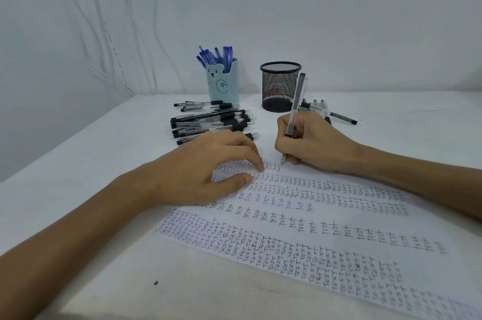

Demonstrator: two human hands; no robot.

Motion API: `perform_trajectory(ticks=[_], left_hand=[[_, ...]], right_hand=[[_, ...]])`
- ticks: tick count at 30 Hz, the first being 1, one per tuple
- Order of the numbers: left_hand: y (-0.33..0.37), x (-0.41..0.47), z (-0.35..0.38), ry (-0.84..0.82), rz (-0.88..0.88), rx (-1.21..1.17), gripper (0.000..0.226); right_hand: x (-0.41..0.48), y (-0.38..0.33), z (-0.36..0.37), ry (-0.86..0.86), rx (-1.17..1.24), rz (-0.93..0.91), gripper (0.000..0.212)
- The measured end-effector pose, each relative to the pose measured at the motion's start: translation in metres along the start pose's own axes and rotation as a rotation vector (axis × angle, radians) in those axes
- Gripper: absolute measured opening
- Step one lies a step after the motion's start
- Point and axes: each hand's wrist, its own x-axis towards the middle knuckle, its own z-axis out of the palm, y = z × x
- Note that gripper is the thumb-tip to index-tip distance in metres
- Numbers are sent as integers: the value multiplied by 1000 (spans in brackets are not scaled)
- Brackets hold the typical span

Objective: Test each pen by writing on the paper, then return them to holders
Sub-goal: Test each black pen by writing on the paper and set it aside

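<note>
Held a clear pen (294, 107) in the right hand (313, 142), fingers curled round the lower barrel, tip down at the far end of the paper (326, 223), just beyond the last row of writing; could not tell whether the tip actually touched. Leaned the barrel up and away, its top crossing in front of the black mesh holder (279, 85). Rested the left hand (206, 163) on the far left part of the sheet, fingers loosely bent and spread, index fingertip and thumb pressed to the page, nothing gripped. Found the sheet lying slantwise on the white table (104, 153), filled with close rows of the word TEST in black and blue ink. Saw a pile of black pens (211, 121) lying flat just beyond the left hand, in front of the bear holder (223, 85), a pale blue cup with a bear face. Noted blue pens (216, 56) standing in that cup, tops fanned out. Spotted a few more loose pens (339, 115) flat on the table beyond the right hand, beside the mesh holder.
</note>
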Motion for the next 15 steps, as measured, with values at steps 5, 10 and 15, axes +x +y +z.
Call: perform_trajectory(ticks=[5, 10, 15], left_hand=[[-1, -1, 0, 6, 6, -5, 25], [-2, -1, 0, 0, 3, 4, 25], [-1, 0, -1, -5, 5, 2, 25]], right_hand=[[9, 0, -3, 77, 430, 236, 37], [10, 6, -5, 41, 453, 166, 22], [12, -1, -6, 113, 573, 235, 28]])
